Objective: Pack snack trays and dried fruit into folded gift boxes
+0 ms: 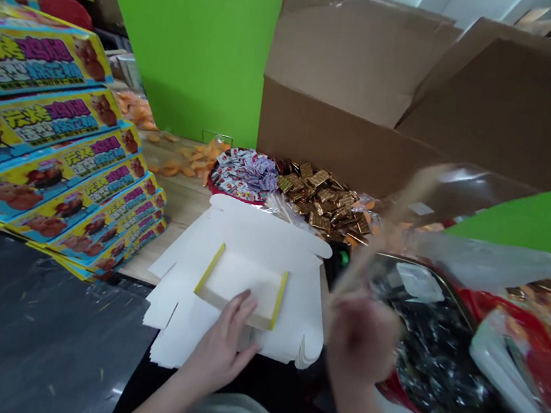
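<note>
Your left hand (221,342) lies open on one white cardboard box blank (241,283), two yellow-edged sides folded up. Your right hand (362,338) is blurred beside it, its grip impossible to tell, near one red container (397,399). Ahead, on a wooden table (180,201), sit one red bowl of sachets (213,182), one heap of gold sachets (321,202), one brown carton (350,88) and one stack of printed boxes (47,138). Behind rises a green wall (190,35); below lies a dark floor (39,331).
</note>
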A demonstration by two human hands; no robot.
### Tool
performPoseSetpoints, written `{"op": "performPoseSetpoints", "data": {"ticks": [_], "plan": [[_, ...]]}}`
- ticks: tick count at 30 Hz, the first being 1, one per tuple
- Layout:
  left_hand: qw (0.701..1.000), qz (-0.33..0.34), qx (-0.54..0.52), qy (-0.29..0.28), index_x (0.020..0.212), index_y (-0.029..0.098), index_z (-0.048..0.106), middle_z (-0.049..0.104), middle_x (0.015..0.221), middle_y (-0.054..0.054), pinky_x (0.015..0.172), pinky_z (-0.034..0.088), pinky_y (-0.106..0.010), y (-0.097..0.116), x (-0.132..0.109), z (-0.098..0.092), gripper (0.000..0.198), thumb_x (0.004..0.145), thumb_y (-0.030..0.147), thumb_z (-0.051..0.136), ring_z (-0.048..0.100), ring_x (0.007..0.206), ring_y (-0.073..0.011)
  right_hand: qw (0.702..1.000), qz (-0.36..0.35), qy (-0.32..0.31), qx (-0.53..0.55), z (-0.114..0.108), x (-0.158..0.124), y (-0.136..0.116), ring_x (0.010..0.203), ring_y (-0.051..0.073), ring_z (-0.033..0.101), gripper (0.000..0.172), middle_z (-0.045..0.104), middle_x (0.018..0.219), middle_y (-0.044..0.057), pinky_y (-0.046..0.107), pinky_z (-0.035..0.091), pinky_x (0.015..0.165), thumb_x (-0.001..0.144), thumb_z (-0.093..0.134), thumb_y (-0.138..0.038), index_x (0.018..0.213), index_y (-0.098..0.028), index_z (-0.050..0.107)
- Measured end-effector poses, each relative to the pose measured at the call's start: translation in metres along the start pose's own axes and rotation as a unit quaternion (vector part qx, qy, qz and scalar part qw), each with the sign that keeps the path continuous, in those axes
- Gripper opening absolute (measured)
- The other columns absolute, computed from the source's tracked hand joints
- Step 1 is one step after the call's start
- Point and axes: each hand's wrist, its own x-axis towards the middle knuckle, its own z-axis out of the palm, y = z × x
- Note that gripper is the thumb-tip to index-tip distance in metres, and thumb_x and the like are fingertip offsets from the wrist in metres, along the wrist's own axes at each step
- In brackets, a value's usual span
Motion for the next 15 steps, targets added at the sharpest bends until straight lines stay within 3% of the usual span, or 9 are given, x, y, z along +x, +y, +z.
{"op": "performPoseSetpoints", "data": {"ticks": [2,4,6,8,10,12,14,15], "plan": [[0.994,-0.018,-0.076,0.075,0.149,0.021,0.004,0.014,0.152,-0.019,0.107,0.039,-0.048,0.000,-0.003,0.000,0.078,0.089,0.028,0.054,0.026,0.140,-0.0276,0.995,-0.040,-0.091,-0.006,0.026,-0.038,-0.025,0.074,0.020,0.060,0.036,0.063,0.079,0.003,0.034,0.051,0.070,0.090,0.048,-0.021,0.124,-0.030,0.057],[0.984,-0.037,-0.111,0.132,0.150,0.019,-0.003,0.007,0.153,-0.020,0.105,0.041,-0.047,-0.001,-0.005,-0.001,0.081,0.090,0.029,0.051,0.028,0.139,-0.0271,0.978,-0.053,-0.193,-0.050,0.058,-0.060,-0.035,0.078,0.022,0.061,0.028,0.064,0.072,0.004,0.040,0.050,0.079,0.089,0.051,-0.019,0.113,-0.024,0.065],[0.988,-0.041,-0.069,0.130,0.150,0.018,-0.005,0.006,0.154,-0.020,0.107,0.038,-0.049,-0.004,-0.005,-0.007,0.080,0.092,0.031,0.048,0.025,0.140,-0.0278,0.950,-0.041,-0.291,-0.102,0.078,-0.067,-0.034,0.093,0.026,0.060,0.029,0.069,0.084,0.010,0.050,0.043,0.094,0.089,0.052,-0.023,0.116,-0.018,0.064],[0.997,-0.025,0.021,0.073,0.151,0.017,-0.002,0.012,0.155,-0.020,0.109,0.033,-0.051,-0.007,0.000,-0.015,0.079,0.092,0.035,0.048,0.020,0.142,-0.0290,0.939,-0.032,-0.327,-0.107,0.077,-0.063,-0.023,0.112,0.028,0.055,0.041,0.066,0.110,0.014,0.053,0.034,0.104,0.091,0.050,-0.030,0.130,-0.015,0.053],[0.994,0.004,0.104,-0.033,0.151,0.020,0.009,0.023,0.153,-0.016,0.110,0.031,-0.052,-0.010,0.009,-0.021,0.076,0.091,0.040,0.051,0.024,0.141,-0.0295,0.962,-0.034,-0.261,-0.074,0.056,-0.050,-0.001,0.118,0.025,0.051,0.045,0.061,0.122,0.013,0.048,0.035,0.105,0.094,0.044,-0.030,0.136,-0.016,0.046],[0.977,0.030,0.160,-0.136,0.147,0.022,0.029,0.036,0.148,-0.013,0.107,0.035,-0.052,-0.013,0.021,-0.023,0.067,0.089,0.044,0.053,0.033,0.137,-0.0306,0.985,-0.015,-0.146,-0.086,0.026,-0.028,0.035,0.109,0.023,0.056,0.036,0.065,0.112,0.011,0.043,0.040,0.099,0.094,0.040,-0.027,0.126,-0.018,0.055],[0.958,0.039,0.200,-0.201,0.136,0.020,0.049,0.045,0.143,-0.012,0.104,0.038,-0.052,-0.014,0.032,-0.018,0.056,0.088,0.048,0.053,0.040,0.133,-0.0318,0.982,0.047,-0.055,-0.174,-0.005,-0.002,0.083,0.102,0.024,0.057,0.031,0.067,0.104,0.011,0.042,0.041,0.094,0.094,0.039,-0.026,0.111,-0.018,0.063],[0.952,0.037,0.215,-0.213,0.131,0.018,0.054,0.047,0.141,-0.014,0.103,0.040,-0.052,-0.014,0.037,-0.015,0.055,0.087,0.051,0.052,0.041,0.132,-0.0324,0.966,0.094,-0.036,-0.238,-0.020,0.012,0.109,0.104,0.025,0.056,0.031,0.065,0.108,0.014,0.043,0.040,0.095,0.093,0.039,-0.025,0.110,-0.015,0.063]]}}
